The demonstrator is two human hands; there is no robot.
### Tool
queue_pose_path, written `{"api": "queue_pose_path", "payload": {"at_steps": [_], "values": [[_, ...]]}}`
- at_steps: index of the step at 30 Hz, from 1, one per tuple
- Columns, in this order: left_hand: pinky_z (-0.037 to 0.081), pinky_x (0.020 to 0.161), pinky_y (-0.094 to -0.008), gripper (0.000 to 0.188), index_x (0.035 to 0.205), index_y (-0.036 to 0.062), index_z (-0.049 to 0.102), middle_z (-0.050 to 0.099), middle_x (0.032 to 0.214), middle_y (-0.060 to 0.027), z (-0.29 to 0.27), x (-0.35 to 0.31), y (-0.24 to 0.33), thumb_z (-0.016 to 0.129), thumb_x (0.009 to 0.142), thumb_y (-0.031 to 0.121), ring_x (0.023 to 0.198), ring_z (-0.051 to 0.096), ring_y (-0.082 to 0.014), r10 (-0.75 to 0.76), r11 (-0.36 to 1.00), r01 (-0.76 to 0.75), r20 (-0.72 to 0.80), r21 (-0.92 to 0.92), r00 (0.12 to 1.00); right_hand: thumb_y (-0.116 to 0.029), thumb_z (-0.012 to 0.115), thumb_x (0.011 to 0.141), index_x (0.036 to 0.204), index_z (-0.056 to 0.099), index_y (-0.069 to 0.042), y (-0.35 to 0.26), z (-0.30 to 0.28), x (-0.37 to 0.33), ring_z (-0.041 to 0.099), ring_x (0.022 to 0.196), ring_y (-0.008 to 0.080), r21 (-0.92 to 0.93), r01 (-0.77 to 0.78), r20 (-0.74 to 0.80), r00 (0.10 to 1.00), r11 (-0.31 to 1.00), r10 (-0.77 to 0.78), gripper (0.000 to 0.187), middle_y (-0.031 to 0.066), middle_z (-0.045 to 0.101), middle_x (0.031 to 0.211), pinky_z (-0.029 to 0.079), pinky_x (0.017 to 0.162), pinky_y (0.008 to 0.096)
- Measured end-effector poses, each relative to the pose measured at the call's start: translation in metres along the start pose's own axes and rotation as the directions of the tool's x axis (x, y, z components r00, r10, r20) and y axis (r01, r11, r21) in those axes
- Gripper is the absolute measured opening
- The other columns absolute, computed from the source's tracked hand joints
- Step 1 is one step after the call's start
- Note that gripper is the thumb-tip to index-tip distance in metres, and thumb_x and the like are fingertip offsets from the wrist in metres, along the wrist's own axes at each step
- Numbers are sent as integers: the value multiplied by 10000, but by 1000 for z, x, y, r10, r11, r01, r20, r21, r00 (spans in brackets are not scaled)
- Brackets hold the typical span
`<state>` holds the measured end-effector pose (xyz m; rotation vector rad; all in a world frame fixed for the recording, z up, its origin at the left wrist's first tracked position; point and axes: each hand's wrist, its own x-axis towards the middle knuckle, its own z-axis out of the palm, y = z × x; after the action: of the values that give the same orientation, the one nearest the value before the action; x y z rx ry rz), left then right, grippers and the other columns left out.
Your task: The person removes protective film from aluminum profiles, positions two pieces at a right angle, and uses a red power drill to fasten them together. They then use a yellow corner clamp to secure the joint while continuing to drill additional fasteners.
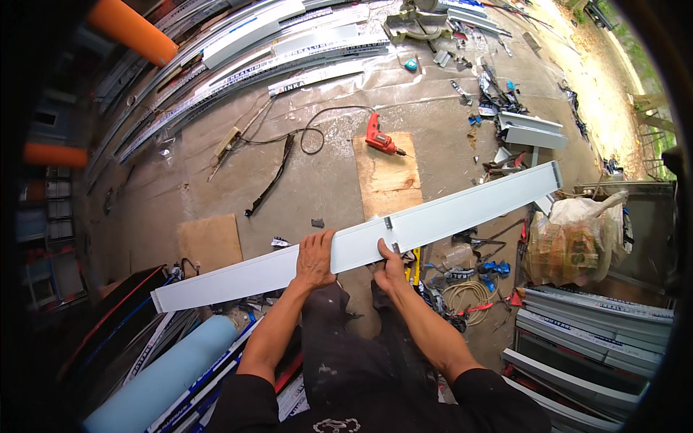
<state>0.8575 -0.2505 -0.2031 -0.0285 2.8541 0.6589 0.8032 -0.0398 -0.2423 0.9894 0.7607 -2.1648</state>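
Note:
I hold a long white aluminium profile (462,206) level in front of me; it runs from lower left to upper right. My left hand (315,258) lies over its top face near the middle, fingers wrapped on the far edge. My right hand (390,265) grips its near edge just beside a small metal bracket (388,223) clamped across the profile. Both forearms come up from the lower edge over my dark trousers.
A red power drill (377,136) lies on a plywood board (388,177) on the concrete floor. A black cable (303,133) loops left of it. Stacked white profiles (588,339) lie at right, more profiles (274,54) at top, a light-blue roll (170,375) at lower left, a sack (574,242) at right.

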Motion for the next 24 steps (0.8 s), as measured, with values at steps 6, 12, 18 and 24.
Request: {"api": "queue_pose_path", "payload": {"at_steps": [6,12,18,24], "values": [[348,1106,-489,1068,1468,62,379,506,1296,-170,106,29,-125,831,503,130,1225,478,-395,-26,999,28,-49,39,998,-288,767,956,1433,498,16,38,-70,119,611,1235,290,-613,-161,161,933,774,322,626,154,618,1323,479,1065,452],[346,1132,-466,1026,1446,71,413,521,1318,-164,209,79,-236,817,503,100,1252,489,-363,-59,997,62,-57,38,997,-381,789,924,1462,476,36,46,-118,221,648,1217,303,-954,285,287,785,90,549,749,240,632,1358,513,1054,403],[346,1138,-463,1022,1440,65,407,524,1322,-166,285,119,-317,833,513,125,1263,488,-369,1,999,1,-44,37,999,-496,808,854,1420,530,4,53,-129,282,691,1112,360,-722,630,354,692,-286,629,805,230,676,1271,580,900,435],[328,1153,-458,1040,1456,68,384,518,1333,-183,341,137,-364,826,522,188,1303,478,-371,-31,994,32,-11,100,999,-430,792,878,1357,565,30,68,-134,303,680,1105,397,-720,669,431,640,-185,636,703,253,673,1255,552,948,466]]}}
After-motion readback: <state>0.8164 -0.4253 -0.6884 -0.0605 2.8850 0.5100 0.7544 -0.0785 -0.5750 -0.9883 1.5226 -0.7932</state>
